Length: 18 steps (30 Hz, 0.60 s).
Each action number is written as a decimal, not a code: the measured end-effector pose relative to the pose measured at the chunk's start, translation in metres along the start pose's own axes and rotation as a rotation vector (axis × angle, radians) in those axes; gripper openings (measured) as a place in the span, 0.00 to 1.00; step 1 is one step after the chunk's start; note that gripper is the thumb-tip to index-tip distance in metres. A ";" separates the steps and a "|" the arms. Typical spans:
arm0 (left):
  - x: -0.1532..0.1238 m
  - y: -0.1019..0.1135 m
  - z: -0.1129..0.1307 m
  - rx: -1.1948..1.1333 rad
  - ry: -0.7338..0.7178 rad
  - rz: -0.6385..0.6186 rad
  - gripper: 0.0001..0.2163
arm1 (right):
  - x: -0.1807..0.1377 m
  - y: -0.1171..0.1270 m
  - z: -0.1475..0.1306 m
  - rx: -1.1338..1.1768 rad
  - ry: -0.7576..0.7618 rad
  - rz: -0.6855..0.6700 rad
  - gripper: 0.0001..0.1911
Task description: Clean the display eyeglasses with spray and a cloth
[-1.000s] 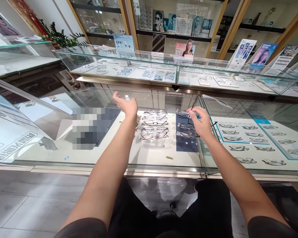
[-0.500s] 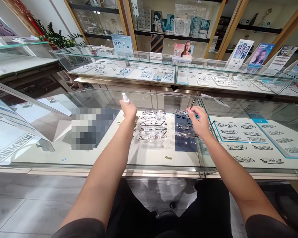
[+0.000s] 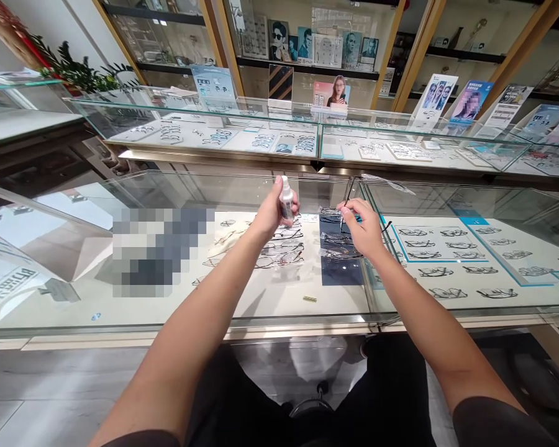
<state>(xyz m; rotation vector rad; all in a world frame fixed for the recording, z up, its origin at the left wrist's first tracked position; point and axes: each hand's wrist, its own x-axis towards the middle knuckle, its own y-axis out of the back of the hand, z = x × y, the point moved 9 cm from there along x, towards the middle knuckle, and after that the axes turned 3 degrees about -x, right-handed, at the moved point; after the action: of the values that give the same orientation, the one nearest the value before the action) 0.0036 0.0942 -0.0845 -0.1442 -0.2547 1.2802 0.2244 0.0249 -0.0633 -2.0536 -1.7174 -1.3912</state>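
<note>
My left hand is closed around a small white spray bottle, held upright above the glass counter. My right hand pinches a pair of thin black-framed glasses a little to the right of the bottle; one temple arm sticks up past my fingers. Both hands hover over rows of glasses laid out inside the case, some on a dark blue mat.
A second glass showcase with more frames stands behind. Brochure stands and a small poster sit on it. Wall shelves hold portrait cards. A plant stands at the far left. A blurred patch covers part of the counter.
My left hand was open beside the bottle, then closed on it, lifted it and moved it right toward my right hand. My right hand kept hold of the glasses.
</note>
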 end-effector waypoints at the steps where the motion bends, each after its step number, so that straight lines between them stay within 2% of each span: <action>1: -0.005 -0.012 -0.001 -0.006 0.028 -0.058 0.38 | 0.000 -0.001 -0.001 0.015 -0.004 -0.010 0.17; 4: -0.019 -0.041 -0.005 -0.020 0.110 -0.197 0.41 | -0.001 -0.005 -0.004 0.068 -0.036 -0.056 0.18; 8: -0.030 -0.058 -0.011 -0.065 0.180 -0.300 0.41 | -0.003 -0.012 -0.007 0.137 -0.084 -0.136 0.21; 11: -0.030 -0.060 -0.016 -0.062 0.199 -0.296 0.41 | -0.005 -0.019 -0.005 0.215 -0.116 -0.200 0.23; 18: -0.021 -0.051 -0.021 0.034 0.135 -0.190 0.41 | -0.007 -0.031 -0.011 0.487 -0.174 -0.340 0.22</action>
<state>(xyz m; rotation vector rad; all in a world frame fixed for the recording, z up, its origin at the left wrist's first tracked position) 0.0505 0.0601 -0.0943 -0.1732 -0.1271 1.0805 0.1926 0.0238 -0.0756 -1.7076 -2.2825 -0.7541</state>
